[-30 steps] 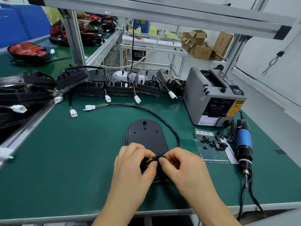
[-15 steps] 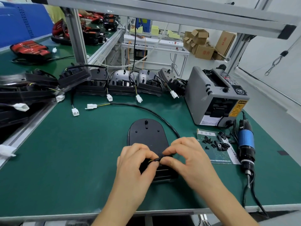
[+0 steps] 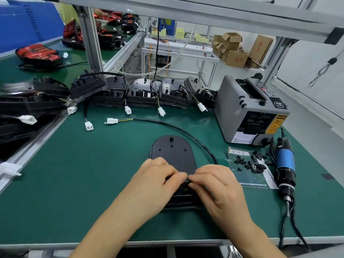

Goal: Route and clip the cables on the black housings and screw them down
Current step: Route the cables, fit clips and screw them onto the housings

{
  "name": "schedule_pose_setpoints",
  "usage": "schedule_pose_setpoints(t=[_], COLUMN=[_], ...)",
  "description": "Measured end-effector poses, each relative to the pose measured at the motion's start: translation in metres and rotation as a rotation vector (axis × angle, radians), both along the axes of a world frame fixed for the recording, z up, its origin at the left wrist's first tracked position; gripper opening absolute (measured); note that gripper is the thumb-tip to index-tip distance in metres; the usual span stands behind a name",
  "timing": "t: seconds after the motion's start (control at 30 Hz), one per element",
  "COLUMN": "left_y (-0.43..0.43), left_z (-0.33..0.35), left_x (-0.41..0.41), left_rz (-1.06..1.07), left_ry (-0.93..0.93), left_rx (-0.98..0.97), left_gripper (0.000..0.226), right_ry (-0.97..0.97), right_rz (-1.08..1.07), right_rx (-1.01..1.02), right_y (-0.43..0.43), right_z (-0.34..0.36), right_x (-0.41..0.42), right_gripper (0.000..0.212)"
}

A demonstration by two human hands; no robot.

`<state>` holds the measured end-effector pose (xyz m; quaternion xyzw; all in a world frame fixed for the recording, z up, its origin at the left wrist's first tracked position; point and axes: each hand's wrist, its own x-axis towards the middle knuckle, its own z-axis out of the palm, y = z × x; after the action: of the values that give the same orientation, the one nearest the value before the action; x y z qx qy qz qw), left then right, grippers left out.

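A black housing (image 3: pixel 173 155) is laid flat on the green bench mat (image 3: pixel 74 183), directly in front of the person, and its near end is covered by the 2 hands. The left hand (image 3: pixel 158 175) and the right hand (image 3: pixel 216 183) are curled with fingertips brought together over the housing, and a short black stretch of the cable (image 3: pixel 145 120) is pinched between them. From behind the right hand the cable is led in an arc past the housing's right side to a white connector (image 3: pixel 112 120) on the mat. Black clips and screws (image 3: pixel 255 164) are scattered on a printed card (image 3: pixel 256 179) to the right, beside an electric screwdriver (image 3: pixel 284 164) and a grey tape dispenser (image 3: pixel 249 112). A row of further housings (image 3: pixel 141 94) is lined up at the back.
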<state>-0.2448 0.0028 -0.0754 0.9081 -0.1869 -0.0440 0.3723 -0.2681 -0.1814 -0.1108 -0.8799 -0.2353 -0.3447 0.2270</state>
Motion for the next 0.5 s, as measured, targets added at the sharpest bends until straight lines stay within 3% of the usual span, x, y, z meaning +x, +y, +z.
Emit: schedule_pose_setpoints(t=[0.1, 0.27, 0.5], left_y=[-0.0009, 0.0009, -0.004], left_z=[0.0001, -0.0014, -0.0049], left_x=[0.0047, 0.0044, 0.0003], left_rz=[-0.062, -0.053, 0.062], left_ry=[0.006, 0.087, 0.096], left_rx=[0.044, -0.111, -0.329], left_gripper=[0.033, 0.015, 0.013], right_ry=[-0.062, -0.136, 0.058], right_rz=[-0.001, 0.012, 0.11], right_rx=[-0.009, 0.005, 0.172], right_y=[-0.0006, 0.0026, 0.0035], right_z=[-0.0046, -0.0085, -0.0059], right_x=[0.002, 0.0046, 0.0042], right_gripper=[0.016, 0.014, 0.017])
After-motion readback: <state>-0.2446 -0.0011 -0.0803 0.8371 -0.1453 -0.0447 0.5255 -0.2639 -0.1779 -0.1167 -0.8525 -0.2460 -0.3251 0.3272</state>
